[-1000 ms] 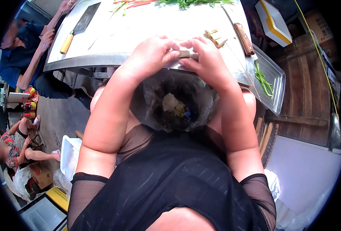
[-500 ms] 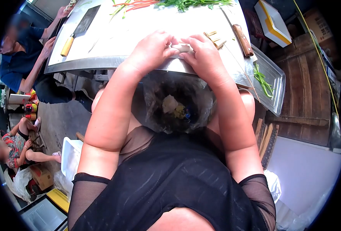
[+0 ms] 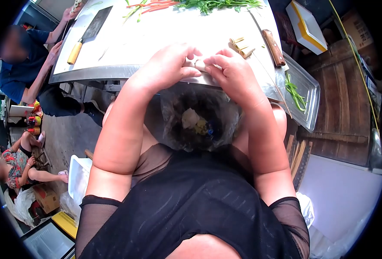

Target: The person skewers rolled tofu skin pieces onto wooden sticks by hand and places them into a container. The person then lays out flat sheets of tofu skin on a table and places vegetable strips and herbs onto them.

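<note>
Over the near edge of the white-topped table (image 3: 156, 43), my right hand (image 3: 232, 71) pinches a small pale roll (image 3: 200, 65). My left hand (image 3: 169, 64) is at the roll's other end, thumb and forefinger apart with a gap between them. My fingers partly cover the roll. To the right of my hands lie several yellowish rolls (image 3: 242, 46) side by side, with a thin skewer (image 3: 271, 75) running from them past the table edge. Further right is a wooden-handled knife (image 3: 274, 48).
A cleaver (image 3: 95, 25), red strips (image 3: 156, 7) and green herbs (image 3: 212, 4) lie on the table. Below hangs a bag-lined bin (image 3: 199, 121) with scraps. A metal tray (image 3: 305, 95) holds green strips. One person (image 3: 27, 64) works at left; another (image 3: 18, 168) sits behind.
My hands have come slightly nearer to me. My left thumb and forefinger have spread apart, while my right fingers stay on the pale roll. The yellowish rolls are more exposed.
</note>
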Motion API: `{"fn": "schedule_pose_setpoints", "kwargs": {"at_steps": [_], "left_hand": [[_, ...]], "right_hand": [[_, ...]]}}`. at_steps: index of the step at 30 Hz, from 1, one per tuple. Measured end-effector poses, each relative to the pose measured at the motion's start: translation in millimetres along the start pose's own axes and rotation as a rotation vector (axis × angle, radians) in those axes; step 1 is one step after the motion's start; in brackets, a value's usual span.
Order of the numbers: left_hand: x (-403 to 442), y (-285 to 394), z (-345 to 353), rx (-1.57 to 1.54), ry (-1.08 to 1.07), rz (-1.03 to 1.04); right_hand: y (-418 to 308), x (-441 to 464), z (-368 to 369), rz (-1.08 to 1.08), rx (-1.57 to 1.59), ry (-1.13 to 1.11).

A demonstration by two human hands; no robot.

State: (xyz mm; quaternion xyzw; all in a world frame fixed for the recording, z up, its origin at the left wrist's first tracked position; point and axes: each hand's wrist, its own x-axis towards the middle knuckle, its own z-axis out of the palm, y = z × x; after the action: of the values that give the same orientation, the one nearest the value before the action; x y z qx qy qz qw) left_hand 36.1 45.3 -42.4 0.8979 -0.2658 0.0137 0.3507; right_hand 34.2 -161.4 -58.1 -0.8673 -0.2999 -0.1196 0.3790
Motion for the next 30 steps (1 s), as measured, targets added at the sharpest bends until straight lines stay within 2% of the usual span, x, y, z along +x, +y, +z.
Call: {"fn": "schedule_pose_setpoints", "kwargs": {"at_steps": [2, 6, 8, 10, 12, 16, 18, 19, 21, 22, 24, 25, 28, 30], "left_hand": [[-0.1, 6.8, -0.7, -0.104, 0.008, -0.116], [2.5, 1.4, 9.7, -0.126, -0.009, -0.128], [5.7, 1.0, 9.9, 0.086, 0.077, -0.015], [9.4, -6.1, 12.4, 0.147, 0.081, 0.015], [12.6, -13.9, 15.4, 0.204, 0.081, 0.044], [18.5, -22.2, 17.5, 0.111, 0.141, 0.108], [17.9, -18.7, 17.3, -0.146, 0.148, -0.111], [18.8, -16.4, 16.4, -0.158, 0.166, -0.106], [19.5, -12.2, 15.1, 0.013, 0.089, -0.148], [20.6, -11.3, 14.7, 0.005, 0.103, -0.143], [24.4, -12.8, 14.8, 0.103, 0.094, -0.138], [25.9, -17.8, 17.2, 0.096, 0.106, -0.135], [26.4, -26.1, 21.7, 0.187, 0.202, -0.073], [27.8, -25.6, 19.3, 0.058, 0.278, -0.169]], "right_hand": [[1.7, 1.7, -1.1, -0.006, -0.018, -0.024], [8.5, 1.8, 2.5, 0.011, -0.043, -0.033], [10.3, 1.9, 3.4, 0.100, 0.089, 0.182], [6.7, 2.9, 0.4, 0.175, 0.162, 0.204], [11.0, 3.1, 5.2, 0.077, 0.173, 0.138], [15.9, 6.8, 14.9, 0.052, 0.021, 0.135], [18.1, 9.2, 15.9, 0.046, -0.002, 0.124], [18.6, 10.3, 16.0, 0.041, -0.046, 0.134], [18.8, 13.3, 17.3, -0.019, -0.130, 0.165], [16.5, 13.3, 17.8, -0.029, -0.143, 0.159], [10.7, 13.0, 18.5, -0.211, -0.337, 0.277], [15.5, 13.4, 20.7, -0.265, -0.407, 0.235], [11.9, 18.1, 16.4, -0.201, -0.615, 0.103], [12.5, 25.5, 17.2, -0.195, -0.662, 0.100]]}}
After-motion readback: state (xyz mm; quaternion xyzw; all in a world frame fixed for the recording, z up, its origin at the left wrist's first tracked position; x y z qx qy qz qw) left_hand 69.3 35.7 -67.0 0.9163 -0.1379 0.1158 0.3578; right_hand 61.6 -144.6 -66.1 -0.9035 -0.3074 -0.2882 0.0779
